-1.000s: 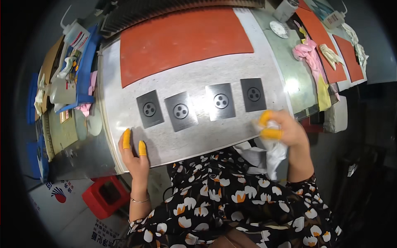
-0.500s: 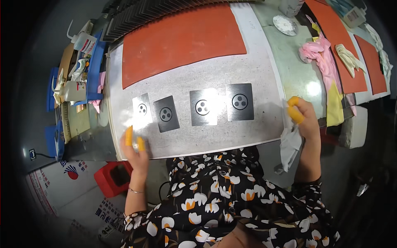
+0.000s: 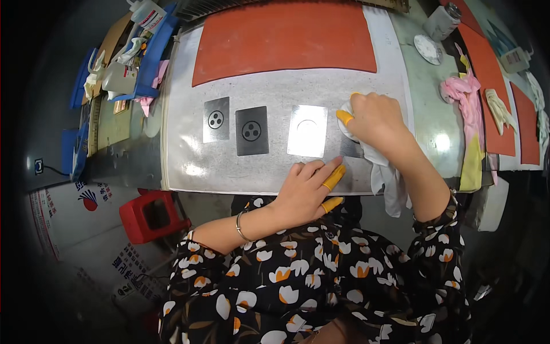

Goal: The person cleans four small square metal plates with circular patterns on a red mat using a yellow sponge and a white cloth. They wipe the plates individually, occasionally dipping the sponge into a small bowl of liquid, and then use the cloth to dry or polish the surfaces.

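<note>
In my right hand [image 3: 373, 117], a white cloth [image 3: 385, 178] is bunched, its loose end hanging over the table's front edge. The cloth presses on the rightmost dark metal plate [image 3: 350, 150], hiding most of it. My left hand [image 3: 306, 186] has its fingers extended, with a fingertip at that plate's lower edge. Both hands wear yellow finger cots. To the left lie three more plates: a shiny one [image 3: 308, 135] lit by glare, a dark one [image 3: 252, 132] and a smaller grey one [image 3: 216, 119], each with a round emblem.
An orange-red mat [image 3: 286, 40] covers the far part of the white work surface [image 3: 229, 175]. At left stands a blue rack [image 3: 152, 57] with squeeze bottles. On the right are a dish of white material [image 3: 428, 49], a pink cloth [image 3: 467, 100] and pale gloves [image 3: 499, 109]. A red stool [image 3: 146, 218] stands below.
My right hand has swung left from the table's right side, bringing the cloth onto the rightmost plate. My left hand has moved right from the front left corner to that plate.
</note>
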### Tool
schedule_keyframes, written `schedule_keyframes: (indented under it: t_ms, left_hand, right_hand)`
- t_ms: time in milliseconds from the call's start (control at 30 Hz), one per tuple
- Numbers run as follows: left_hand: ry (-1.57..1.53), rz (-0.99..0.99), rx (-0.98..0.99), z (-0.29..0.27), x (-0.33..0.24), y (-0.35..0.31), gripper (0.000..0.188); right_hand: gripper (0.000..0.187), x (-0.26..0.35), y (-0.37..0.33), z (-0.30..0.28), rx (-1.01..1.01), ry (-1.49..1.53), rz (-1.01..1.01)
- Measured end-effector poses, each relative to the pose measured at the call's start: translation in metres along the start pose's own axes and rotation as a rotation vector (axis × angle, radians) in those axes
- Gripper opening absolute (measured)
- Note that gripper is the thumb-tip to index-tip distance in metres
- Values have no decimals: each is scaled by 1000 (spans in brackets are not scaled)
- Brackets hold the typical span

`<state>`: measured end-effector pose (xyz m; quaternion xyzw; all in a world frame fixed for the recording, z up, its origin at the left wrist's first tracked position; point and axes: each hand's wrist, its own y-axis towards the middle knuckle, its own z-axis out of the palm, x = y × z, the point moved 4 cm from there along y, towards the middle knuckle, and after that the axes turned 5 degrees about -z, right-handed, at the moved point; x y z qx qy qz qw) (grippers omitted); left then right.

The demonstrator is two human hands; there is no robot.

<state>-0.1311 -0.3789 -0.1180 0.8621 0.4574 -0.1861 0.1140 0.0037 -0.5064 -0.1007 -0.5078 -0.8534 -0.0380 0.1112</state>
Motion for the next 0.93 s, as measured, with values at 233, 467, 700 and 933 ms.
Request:
schedule_keyframes:
  t_ms: [233, 467, 700, 933]
  left_hand:
    - [-240, 111, -305, -8, 11, -9, 33]
    - [-352, 39, -434, -27, 25, -24, 18]
    - [-115, -139, -522, -50, 68, -50, 22]
    - [-13, -179, -527, -39, 67, -49, 31]
  right_hand:
    - [27, 32, -54, 9, -67, 107, -190]
    - [29, 13, -105, -10, 103, 338, -221]
    - [22, -107, -134, 11, -542, 1533, 266]
    - [24, -115, -135, 23, -417, 1526, 192]
